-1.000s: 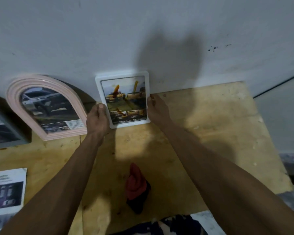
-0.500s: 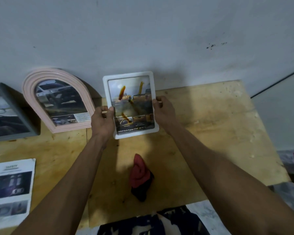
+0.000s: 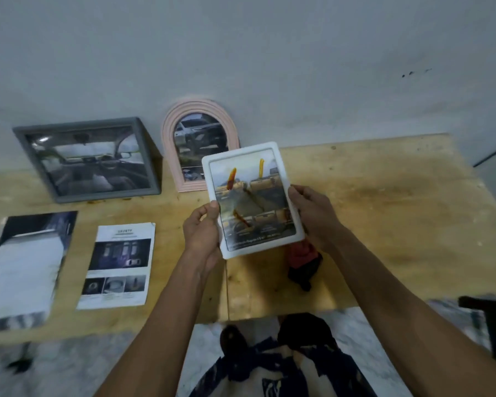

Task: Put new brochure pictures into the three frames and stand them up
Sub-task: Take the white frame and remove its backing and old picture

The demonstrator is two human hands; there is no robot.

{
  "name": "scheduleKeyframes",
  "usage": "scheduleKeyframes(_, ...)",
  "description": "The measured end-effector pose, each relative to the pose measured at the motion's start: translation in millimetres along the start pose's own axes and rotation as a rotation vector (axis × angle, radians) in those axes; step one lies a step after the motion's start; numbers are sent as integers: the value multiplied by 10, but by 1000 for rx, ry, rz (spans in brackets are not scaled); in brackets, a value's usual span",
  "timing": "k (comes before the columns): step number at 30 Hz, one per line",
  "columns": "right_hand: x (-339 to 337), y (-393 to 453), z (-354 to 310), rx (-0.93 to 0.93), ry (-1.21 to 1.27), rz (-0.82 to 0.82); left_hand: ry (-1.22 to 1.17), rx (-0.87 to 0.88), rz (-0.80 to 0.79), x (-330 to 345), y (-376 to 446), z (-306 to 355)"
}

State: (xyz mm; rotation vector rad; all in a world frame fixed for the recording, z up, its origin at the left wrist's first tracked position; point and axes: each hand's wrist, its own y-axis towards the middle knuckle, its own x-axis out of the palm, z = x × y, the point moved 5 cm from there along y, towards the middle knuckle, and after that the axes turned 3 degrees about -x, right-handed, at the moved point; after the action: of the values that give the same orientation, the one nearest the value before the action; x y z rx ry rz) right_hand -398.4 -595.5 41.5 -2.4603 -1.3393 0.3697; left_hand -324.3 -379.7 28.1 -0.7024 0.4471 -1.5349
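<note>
Frame status: the white frame (image 3: 252,200) is lifted clear of the table (image 3: 384,202) and held face-up between both hands. The left hand (image 3: 202,233) grips the lower left edge, thumb over the front border and fingers curled behind. The right hand (image 3: 312,216) grips the right edge, fingers wrapped behind, thumb at the rim. A picture of yellow vehicles is already seated behind the glazing.

Change: one second ago the white frame stood upright against the wall (image 3: 241,53), with a hand at each side. Half a second ago it was tipped away from the wall. It is now fully withdrawn toward the body and raised.

Implication: this frame appears to have been picked up again after a standing attempt, probably to correct the rear support or the picture seating; the back is not visible, so the cause cannot be confirmed. The standing step for this frame is not complete.

Other task items, relative to the hands:
- Pink arched frame (image 3: 199,144): beyond the left hand, upright against the wall, picture fitted.
- Grey frame (image 3: 90,159): further left, leaning back at the wall, picture fitted.
- Brochure sheet (image 3: 118,265) and a second printed sheet (image 3: 26,267): flat on the table, left of the left forearm.
- Red and black object (image 3: 302,262): directly beneath the right wrist, on the table.
</note>
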Motion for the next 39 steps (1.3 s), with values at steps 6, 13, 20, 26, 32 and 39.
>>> scheduleKeyframes(6,615,-639,353,113,105,-236,-119,-74,56,-860,-243,-157)
scheduleKeyframes(13,838,-1081,149,-377,-310,-177,-81,-74,46,-1322,-357,-130)
scheduleKeyframes(20,940,-1233,418,-865,-772,-90,-127,-115,-67,-1511,-322,101)
scheduleKeyframes(26,957,-1321,684,-796,-699,-82,37,-191,-19,-1692,-191,-88)
scheduleKeyframes(32,751,-1171,1064,-170,-467,-49,210,-183,-71,-1810,11,-359)
scheduleKeyframes(39,715,-1087,1264,69,-249,22,280,-230,-35,-1904,120,-688)
